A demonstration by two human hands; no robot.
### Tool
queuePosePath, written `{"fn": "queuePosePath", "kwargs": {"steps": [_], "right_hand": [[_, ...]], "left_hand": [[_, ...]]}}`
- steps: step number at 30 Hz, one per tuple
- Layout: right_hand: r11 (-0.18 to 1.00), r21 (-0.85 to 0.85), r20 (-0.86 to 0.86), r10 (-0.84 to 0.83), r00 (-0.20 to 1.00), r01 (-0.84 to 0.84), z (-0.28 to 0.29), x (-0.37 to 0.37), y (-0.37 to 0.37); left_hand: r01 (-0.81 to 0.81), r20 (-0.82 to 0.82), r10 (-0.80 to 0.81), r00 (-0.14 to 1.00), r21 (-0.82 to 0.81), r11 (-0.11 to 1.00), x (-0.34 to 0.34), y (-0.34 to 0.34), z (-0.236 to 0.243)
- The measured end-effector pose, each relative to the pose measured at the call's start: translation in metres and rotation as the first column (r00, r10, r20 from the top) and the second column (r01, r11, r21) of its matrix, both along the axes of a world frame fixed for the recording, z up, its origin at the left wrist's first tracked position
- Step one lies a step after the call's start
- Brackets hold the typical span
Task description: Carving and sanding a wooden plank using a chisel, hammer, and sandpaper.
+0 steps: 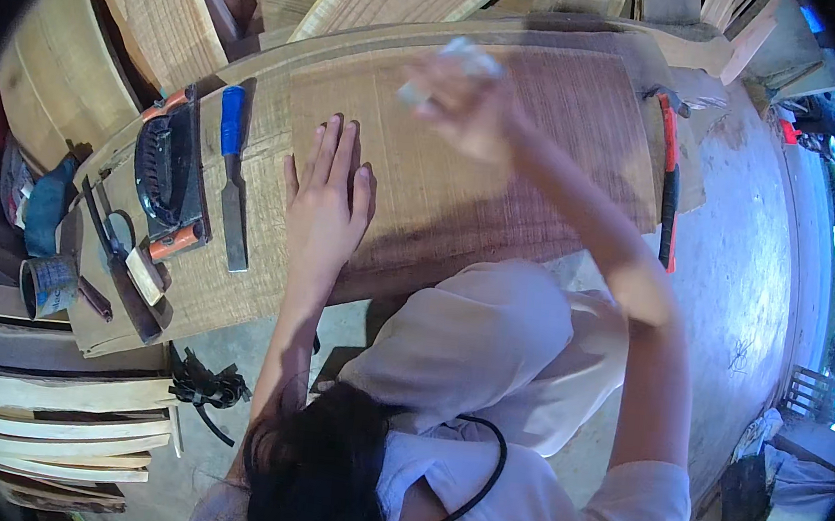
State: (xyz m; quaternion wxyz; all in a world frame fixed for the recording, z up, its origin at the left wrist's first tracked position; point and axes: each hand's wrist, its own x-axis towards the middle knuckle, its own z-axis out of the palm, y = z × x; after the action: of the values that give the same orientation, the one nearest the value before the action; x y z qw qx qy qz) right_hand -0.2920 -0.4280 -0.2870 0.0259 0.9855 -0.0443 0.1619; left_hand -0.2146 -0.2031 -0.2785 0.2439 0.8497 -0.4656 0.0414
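Note:
A wide brown wooden board [504,194] lies on a larger wooden slab [243,299]. My left hand [327,192] rests flat on the board's left part, fingers stretched out and holding nothing. Above the far middle of the board, my right hand [472,115] is closed round a pale folded piece of cloth or paper [470,58]. Motion blurs this hand and the piece, so I cannot tell whether the piece touches the board. Left of my left hand lies a chisel [232,177] with a blue handle. Beside the board's right edge is a hammer [667,174] with a red and black handle.
A black hand tool with orange ends [170,171], a dark-handled blade [128,293] and a small can [48,285] sit at the left. Wooden planks [150,14] lean at the back; stacked boards [70,423] fill the lower left. Concrete floor [736,291] extends right.

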Motion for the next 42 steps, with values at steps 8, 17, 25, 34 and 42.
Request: {"fn": "queuePosePath", "kwargs": {"steps": [8,17,25,34,42], "right_hand": [[0.854,-0.046,-0.143,-0.519,0.843,0.518,-0.032,-0.046,-0.127],[0.986,0.146,-0.021,-0.077,0.997,0.079,-0.013,0.01,-0.027],[0.76,0.202,-0.045,-0.623,0.781,0.618,-0.007,-0.046,-0.101],[0.943,-0.155,0.043,-0.291,0.956,0.294,-0.008,-0.06,-0.074],[0.913,-0.379,-0.082,-0.195,0.977,0.15,0.01,-0.078,-0.031]], "left_hand": [[-0.009,0.103,0.007,0.995,0.018,1.0,-0.004,-0.006,0.005],[-0.015,0.089,0.013,0.996,0.027,1.0,-0.004,-0.004,0.003],[-0.036,0.085,0.033,0.996,0.039,0.999,0.002,0.004,0.004],[0.012,0.06,-0.013,0.998,0.006,1.0,-0.003,-0.006,0.005],[-0.022,0.107,0.018,0.994,0.041,0.999,0.001,0.002,0.004]]}}
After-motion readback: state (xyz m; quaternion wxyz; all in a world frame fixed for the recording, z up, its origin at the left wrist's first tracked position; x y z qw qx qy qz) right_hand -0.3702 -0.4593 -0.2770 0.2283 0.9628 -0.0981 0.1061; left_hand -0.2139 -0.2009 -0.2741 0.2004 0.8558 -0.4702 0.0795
